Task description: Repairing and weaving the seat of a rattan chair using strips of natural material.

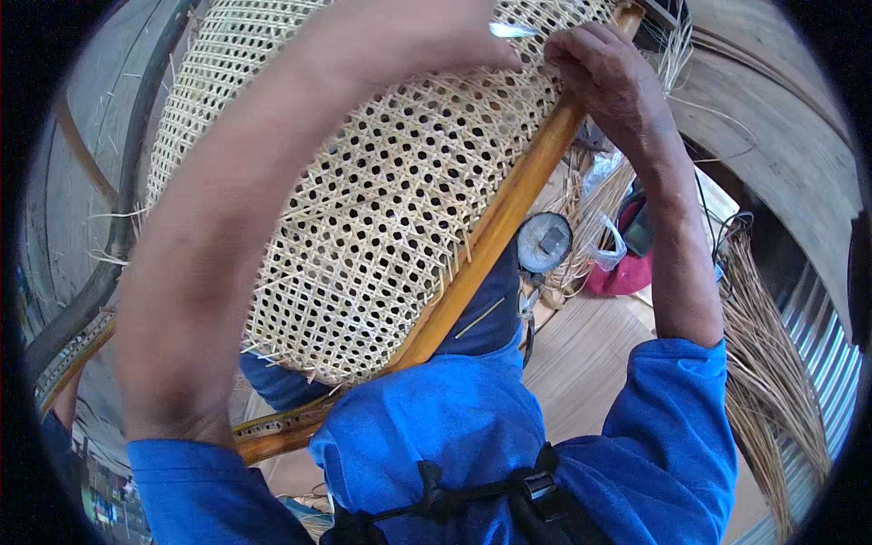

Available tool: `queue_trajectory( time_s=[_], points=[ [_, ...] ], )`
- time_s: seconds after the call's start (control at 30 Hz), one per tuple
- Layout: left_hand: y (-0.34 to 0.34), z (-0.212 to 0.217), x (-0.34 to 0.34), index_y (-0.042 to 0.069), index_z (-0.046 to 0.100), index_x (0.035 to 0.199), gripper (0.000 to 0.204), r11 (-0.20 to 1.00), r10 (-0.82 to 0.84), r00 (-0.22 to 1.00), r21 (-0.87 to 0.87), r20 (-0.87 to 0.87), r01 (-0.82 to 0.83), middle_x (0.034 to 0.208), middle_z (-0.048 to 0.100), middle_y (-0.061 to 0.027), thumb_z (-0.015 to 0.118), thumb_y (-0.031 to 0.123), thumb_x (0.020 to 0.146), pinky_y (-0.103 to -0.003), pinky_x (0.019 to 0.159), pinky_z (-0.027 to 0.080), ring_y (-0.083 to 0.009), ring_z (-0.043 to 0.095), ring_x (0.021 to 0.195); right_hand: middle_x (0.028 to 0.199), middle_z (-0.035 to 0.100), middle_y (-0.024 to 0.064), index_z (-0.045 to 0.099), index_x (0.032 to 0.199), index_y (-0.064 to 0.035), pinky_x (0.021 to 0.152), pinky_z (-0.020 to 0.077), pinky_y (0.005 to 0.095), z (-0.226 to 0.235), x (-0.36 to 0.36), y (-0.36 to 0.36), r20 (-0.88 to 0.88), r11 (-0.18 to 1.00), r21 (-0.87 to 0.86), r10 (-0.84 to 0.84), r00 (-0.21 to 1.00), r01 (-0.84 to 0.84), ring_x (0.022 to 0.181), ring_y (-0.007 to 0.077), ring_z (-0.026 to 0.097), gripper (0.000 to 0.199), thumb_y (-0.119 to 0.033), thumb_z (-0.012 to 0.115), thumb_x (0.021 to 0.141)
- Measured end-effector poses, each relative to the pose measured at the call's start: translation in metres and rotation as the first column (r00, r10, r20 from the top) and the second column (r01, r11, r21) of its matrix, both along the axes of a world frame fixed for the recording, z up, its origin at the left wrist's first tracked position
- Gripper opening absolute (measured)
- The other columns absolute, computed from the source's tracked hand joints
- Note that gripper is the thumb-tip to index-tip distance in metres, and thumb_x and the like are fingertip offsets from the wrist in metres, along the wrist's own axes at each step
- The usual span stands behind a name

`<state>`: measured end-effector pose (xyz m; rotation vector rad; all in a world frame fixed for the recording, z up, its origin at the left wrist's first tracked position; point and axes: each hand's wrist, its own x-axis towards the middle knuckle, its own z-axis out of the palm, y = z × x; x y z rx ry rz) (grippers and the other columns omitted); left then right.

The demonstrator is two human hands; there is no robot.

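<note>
Woven cane webbing (pixel 391 200) with rows of small holes stretches across a curved wooden frame (pixel 490 236) over my lap. My left hand (pixel 454 36) reaches over the webbing to its far edge, partly cut off at the top of the view. From its fingers a shiny whitish pointed piece (pixel 514 30) sticks out toward the right; its kind is unclear. My right hand (pixel 609 77) rests by the far end of the right frame rail, fingers curled together at the webbing's edge. What those fingers hold, if anything, is hidden.
Bundles of loose cane strands (pixel 772 363) lie at the right. A round grey metal disc (pixel 545 242), a red-pink cloth or bag (pixel 622 272) and clear plastic (pixel 604 171) sit beyond the rail. At the left runs a dark curved bar (pixel 127 173); loose strand ends stick out.
</note>
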<state>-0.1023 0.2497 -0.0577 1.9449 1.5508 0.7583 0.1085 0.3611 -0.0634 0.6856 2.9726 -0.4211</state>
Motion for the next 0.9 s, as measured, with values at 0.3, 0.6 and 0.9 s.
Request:
queue_trajectory(
  time_s=[0.3,0.6,0.9],
  points=[
    [0.006,-0.038,-0.016,-0.003,0.054,0.067,0.036,0.854,-0.081,0.990,-0.521,-0.112,0.011,0.050,0.040,-0.0048,0.053,0.026,0.088,-0.033,0.044,0.033,-0.0130,0.039,0.044,0.088,0.061,0.0123,0.059,0.099,-0.0038,0.077,0.0460,0.0334,0.007,-0.010,0.017,0.265,0.988,-0.037,0.154,0.952,-0.150,0.087,0.0253,0.058,0.020,-0.020,0.055,0.089],
    [0.003,0.002,-0.017,-0.004,0.056,0.070,0.028,0.999,-0.023,0.998,0.035,-0.061,0.025,0.060,0.052,-0.0140,0.054,0.020,0.085,-0.038,0.051,0.043,-0.0233,0.051,0.052,0.075,0.060,0.0053,0.063,0.094,-0.0045,0.063,0.0454,0.0331,0.015,-0.021,-0.025,0.017,0.892,-0.388,-0.244,0.970,0.231,0.069,0.0167,0.057,0.022,-0.026,0.058,0.091],
    [0.037,0.041,0.014,-0.005,0.064,0.079,0.017,0.803,-0.296,0.845,-0.596,-0.446,-0.033,0.076,0.065,-0.0189,0.053,0.007,0.080,-0.036,0.060,0.055,-0.0276,0.066,0.070,0.060,0.049,0.0020,0.060,0.084,-0.0042,0.055,0.0401,0.0283,0.007,-0.008,-0.027,0.116,0.903,-0.202,-0.362,0.925,0.379,0.056,0.0097,0.046,0.024,-0.028,0.059,0.088]
  ],
)
